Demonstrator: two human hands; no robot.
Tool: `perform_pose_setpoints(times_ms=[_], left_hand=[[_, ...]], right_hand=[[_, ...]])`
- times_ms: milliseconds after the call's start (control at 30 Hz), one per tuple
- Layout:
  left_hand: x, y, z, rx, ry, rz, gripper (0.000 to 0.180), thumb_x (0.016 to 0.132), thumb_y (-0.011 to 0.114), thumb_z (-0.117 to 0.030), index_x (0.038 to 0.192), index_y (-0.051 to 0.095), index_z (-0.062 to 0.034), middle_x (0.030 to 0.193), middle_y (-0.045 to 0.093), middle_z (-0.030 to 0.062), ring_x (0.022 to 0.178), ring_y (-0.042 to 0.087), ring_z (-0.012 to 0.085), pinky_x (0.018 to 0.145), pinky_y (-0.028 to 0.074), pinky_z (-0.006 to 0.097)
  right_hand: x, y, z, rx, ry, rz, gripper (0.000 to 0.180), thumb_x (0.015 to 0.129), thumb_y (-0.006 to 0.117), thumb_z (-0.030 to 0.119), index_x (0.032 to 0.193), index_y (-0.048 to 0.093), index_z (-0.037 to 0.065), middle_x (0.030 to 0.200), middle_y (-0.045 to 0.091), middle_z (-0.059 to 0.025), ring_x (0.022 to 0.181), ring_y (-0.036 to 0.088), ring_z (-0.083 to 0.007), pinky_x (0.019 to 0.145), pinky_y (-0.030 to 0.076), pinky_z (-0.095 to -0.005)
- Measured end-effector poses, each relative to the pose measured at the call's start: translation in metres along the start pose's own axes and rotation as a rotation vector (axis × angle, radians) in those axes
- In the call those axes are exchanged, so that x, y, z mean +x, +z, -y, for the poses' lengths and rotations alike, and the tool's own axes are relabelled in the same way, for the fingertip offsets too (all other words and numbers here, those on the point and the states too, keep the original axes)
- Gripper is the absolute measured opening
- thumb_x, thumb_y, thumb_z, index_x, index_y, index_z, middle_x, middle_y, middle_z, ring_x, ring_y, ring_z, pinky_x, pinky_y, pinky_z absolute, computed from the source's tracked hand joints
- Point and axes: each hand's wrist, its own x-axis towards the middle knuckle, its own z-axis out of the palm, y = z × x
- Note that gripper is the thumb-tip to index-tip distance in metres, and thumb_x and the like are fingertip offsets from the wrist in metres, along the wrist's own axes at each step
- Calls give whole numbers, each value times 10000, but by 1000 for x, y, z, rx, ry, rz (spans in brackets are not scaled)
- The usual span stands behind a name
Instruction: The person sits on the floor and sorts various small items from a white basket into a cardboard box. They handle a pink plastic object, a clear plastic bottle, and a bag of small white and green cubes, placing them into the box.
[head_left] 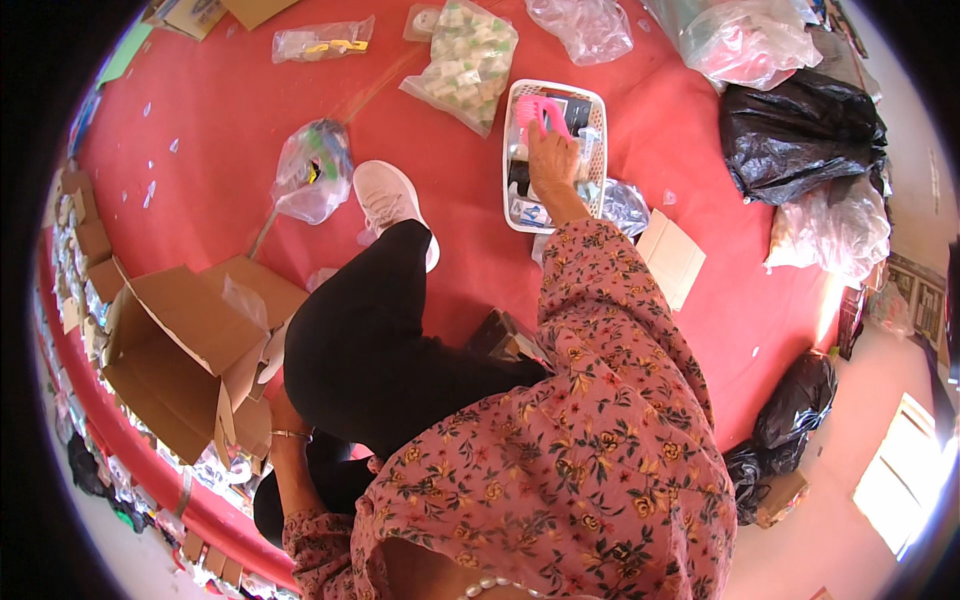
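Note:
My right hand (555, 165) reaches into a white plastic basket (598, 112) ahead of me. Its fingers are closed on a pink brush (545, 110), which lies over the far end of the basket. Around it in the basket are a dark flat box (574, 112) and small packaged items, partly covered by my hand. My left hand (284, 412) hangs low on the left beside my bent knee, close to an opened cardboard box (180, 350). My leg and the box hide most of its fingers.
On the red floor covering lie a clear bag of green and white pieces (465, 62), another clear bag (313, 172) and a cardboard flap (668, 258). Black plastic bags (800, 135) are heaped at right. Small goods and cartons line the far left.

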Motion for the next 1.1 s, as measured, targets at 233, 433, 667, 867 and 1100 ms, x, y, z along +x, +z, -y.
perform_pose_setpoints(times_ms=[233, 433, 667, 867, 1100], left_hand=[[1, 4, 0, 0, -141, 134, 362, 806, 507, -260, 1097, 528, -45, 1027, 591, 165, 958, 559, 326, 776, 458, 380], [0, 7, 0, -120, 48, -23, 369, 771, 564, -203, 1086, 534, -14, 1079, 565, 176, 1014, 533, 319, 828, 436, 369], [-6, 25, 23, -11, 116, -58, 360, 768, 570, -178, 1082, 538, -4, 1076, 567, 169, 1007, 536, 313, 848, 424, 361], [7, 19, 2, -85, 168, -147, 324, 765, 569, -177, 1043, 563, -9, 1035, 586, 162, 981, 550, 304, 832, 430, 365], [7, -18, -14, -110, 97, 76, 345, 763, 570, -170, 1071, 546, -16, 1054, 579, 160, 986, 548, 295, 828, 434, 363]], right_hand=[[-64, -40, -33, 149, 1, 7, 458, 716, 540, 82, 1161, 458, 151, 767, 492, -58, 693, 530, -213, 610, 353, -365], [-102, -29, -46, 150, -46, 122, 550, 637, 622, 120, 1159, 451, 146, 753, 468, -54, 692, 515, -213, 609, 363, -361], [-79, -29, -41, 79, 195, 192, 590, 609, 658, 148, 1156, 436, 145, 798, 493, -82, 762, 540, -244, 639, 368, -381], [-75, -28, -46, 157, 167, 193, 574, 609, 659, 135, 1138, 436, 152, 790, 509, -105, 733, 554, -282, 641, 370, -427], [-31, -85, -68, 207, 265, 101, 401, 706, 524, 60, 1094, 473, 148, 776, 497, -100, 756, 542, -268, 679, 368, -393]])
